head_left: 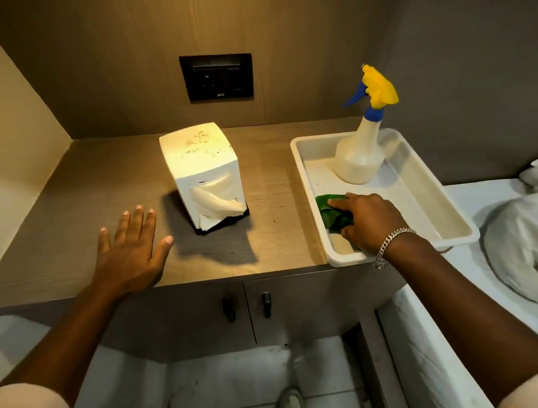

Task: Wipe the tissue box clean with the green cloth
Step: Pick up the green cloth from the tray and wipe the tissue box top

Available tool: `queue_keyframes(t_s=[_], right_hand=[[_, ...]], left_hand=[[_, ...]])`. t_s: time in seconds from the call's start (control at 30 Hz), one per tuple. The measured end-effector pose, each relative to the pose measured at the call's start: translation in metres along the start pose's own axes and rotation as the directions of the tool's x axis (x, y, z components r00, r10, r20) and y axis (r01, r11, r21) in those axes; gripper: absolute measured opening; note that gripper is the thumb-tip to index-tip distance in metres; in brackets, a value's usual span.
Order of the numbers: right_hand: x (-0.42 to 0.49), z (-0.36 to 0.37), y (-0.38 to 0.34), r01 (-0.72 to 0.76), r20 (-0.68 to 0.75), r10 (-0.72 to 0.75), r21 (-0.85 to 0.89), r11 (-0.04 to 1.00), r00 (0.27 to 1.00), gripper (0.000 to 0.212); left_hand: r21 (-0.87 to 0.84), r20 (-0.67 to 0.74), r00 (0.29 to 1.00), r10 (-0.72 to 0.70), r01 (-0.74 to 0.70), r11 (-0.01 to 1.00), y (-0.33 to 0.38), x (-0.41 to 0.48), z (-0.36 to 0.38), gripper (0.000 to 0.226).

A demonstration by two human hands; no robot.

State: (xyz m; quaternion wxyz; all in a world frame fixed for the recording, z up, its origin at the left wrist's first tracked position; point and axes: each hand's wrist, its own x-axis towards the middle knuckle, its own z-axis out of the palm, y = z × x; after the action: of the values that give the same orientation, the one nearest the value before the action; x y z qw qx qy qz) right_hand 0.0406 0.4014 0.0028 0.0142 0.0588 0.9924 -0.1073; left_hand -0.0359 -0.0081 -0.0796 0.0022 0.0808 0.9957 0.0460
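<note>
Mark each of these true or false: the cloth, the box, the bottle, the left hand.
1. The right hand rests on the green cloth inside the white tray. True.
2. The tissue box has a spotless top. False: dark specks dot its top.
3. The spray bottle stands on the counter outside the tray. False: it stands upright in the tray.
4. The left hand lies open on the counter, apart from the tissue box. True.
5. A tissue sticks out of the box's front. True.
</note>
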Motion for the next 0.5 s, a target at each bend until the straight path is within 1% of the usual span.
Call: queue_keyframes(t_s=[0.1, 0.17, 0.23, 0.27, 0.3, 0.37, 0.43, 0.5], right_hand=[[0.002, -0.004, -0.002, -0.005, -0.048, 0.006, 0.022, 1.0, 0.999, 0.053], [0.0, -0.01, -0.002, -0.03, -0.044, 0.035, 0.103, 0.994, 0.998, 0.049], [-0.002, -0.021, -0.001, -0.046, -0.076, 0.062, 0.195, 0.98, 0.995, 0.047], [-0.001, -0.029, -0.003, -0.036, -0.113, 0.062, 0.223, 0.974, 0.992, 0.046], [0.0, -0.037, -0.005, -0.012, -0.157, 0.052, 0.241, 0.971, 0.986, 0.046], [0.006, -0.056, -0.019, 0.06, -0.24, 0.013, 0.296, 0.953, 0.971, 0.047], [0.016, -0.075, -0.043, 0.156, -0.288, -0.043, 0.381, 0.911, 0.956, 0.05], [0.029, -0.09, -0.07, 0.237, -0.3, -0.099, 0.469, 0.851, 0.949, 0.052]], left_hand=[[-0.001, -0.003, 1.0, -0.003, 0.003, 1.0, 0.0, 0.0, 0.0, 0.079], [-0.019, 0.004, 1.0, -0.008, 0.008, 1.0, 0.001, -0.001, 0.0, 0.079], [-0.103, 0.01, 0.999, -0.033, 0.033, 0.994, 0.001, -0.001, -0.003, 0.082], [-0.201, 0.009, 0.999, -0.052, 0.052, 0.978, 0.002, -0.001, -0.009, 0.085], [-0.324, -0.002, 0.998, -0.064, 0.06, 0.944, 0.005, 0.0, -0.016, 0.088], [-0.529, -0.073, 0.997, -0.035, -0.009, 0.848, 0.011, 0.006, -0.039, 0.095], [-0.657, -0.133, 0.991, 0.028, -0.109, 0.746, 0.021, 0.015, -0.067, 0.104], [-0.735, -0.114, 0.991, 0.077, -0.136, 0.664, 0.034, 0.024, -0.091, 0.118]])
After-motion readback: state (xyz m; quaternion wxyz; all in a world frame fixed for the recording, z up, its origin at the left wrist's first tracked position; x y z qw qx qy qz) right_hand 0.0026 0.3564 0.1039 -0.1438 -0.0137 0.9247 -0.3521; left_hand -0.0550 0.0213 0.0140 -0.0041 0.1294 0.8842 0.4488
